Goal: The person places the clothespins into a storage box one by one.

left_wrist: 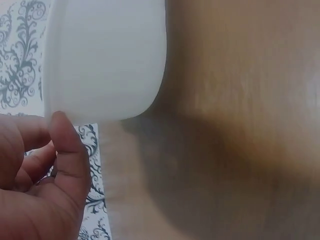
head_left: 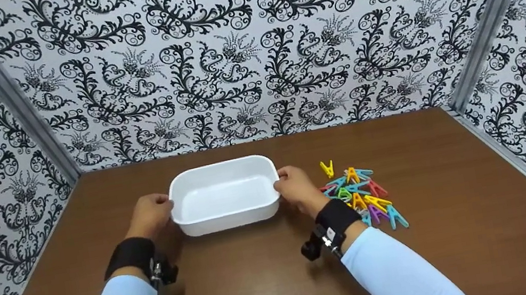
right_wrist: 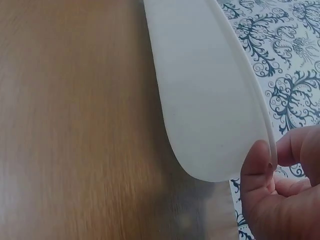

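Observation:
A white rectangular plastic tub with rounded corners sits upright in the middle of the head view, its inside bare. My left hand pinches the rim at its left end, and in the left wrist view the thumb presses the outer wall just under the lip. At the opposite end my right hand pinches the rim, the thumb outside and the fingers over the edge. Close to the right of that hand lies a loose pile of colourful clothespins.
The brown wooden table carries the clothespins, in yellow, orange, blue, green, red and purple. One yellow clothespin lies a little apart behind the rest. Patterned walls close off the back and both sides.

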Action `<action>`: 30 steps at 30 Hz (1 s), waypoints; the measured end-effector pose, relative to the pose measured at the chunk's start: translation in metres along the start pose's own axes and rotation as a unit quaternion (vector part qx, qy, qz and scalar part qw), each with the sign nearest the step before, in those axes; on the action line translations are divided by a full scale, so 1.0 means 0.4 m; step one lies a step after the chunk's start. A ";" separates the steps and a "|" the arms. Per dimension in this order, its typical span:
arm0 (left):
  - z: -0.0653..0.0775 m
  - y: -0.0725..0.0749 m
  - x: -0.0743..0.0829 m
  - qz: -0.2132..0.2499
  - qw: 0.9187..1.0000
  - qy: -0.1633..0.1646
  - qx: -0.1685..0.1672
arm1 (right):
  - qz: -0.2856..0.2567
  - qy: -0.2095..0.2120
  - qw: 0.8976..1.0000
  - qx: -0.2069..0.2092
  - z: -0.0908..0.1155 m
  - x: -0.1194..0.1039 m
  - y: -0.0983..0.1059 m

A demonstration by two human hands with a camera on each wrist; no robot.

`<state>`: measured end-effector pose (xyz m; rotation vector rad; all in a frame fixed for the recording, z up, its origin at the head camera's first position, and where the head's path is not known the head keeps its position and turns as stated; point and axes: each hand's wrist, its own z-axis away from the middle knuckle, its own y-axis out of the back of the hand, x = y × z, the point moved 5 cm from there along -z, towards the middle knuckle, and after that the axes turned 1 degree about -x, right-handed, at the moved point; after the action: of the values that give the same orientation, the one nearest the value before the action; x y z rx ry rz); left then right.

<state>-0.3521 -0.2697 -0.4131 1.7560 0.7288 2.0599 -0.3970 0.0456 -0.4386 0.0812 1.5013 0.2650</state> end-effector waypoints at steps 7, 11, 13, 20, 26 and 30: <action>0.004 -0.029 0.017 0.022 0.999 0.006 -0.030 | 0.003 -0.023 1.000 -0.002 0.008 0.008 0.042; 0.003 -0.054 0.014 0.043 0.997 0.036 -0.049 | 0.012 -0.020 1.000 -0.002 0.010 0.012 0.065; 0.004 -0.065 0.017 0.051 0.996 0.043 -0.051 | 0.010 -0.019 1.000 -0.002 0.009 0.015 0.074; 0.016 -0.094 0.051 0.089 0.995 0.025 -0.045 | -0.017 -0.015 1.000 -0.003 0.006 0.026 0.108; 0.033 -0.121 0.071 0.121 0.992 0.016 -0.042 | -0.012 -0.006 1.000 -0.001 0.006 0.033 0.141; 0.036 -0.145 0.073 0.144 0.989 0.009 -0.039 | 0.004 -0.007 1.000 0.003 0.010 0.037 0.165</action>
<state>-0.3475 -0.2040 -0.4216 1.8929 0.4104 2.2555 -0.4004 0.1132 -0.4383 0.0943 1.4890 0.2664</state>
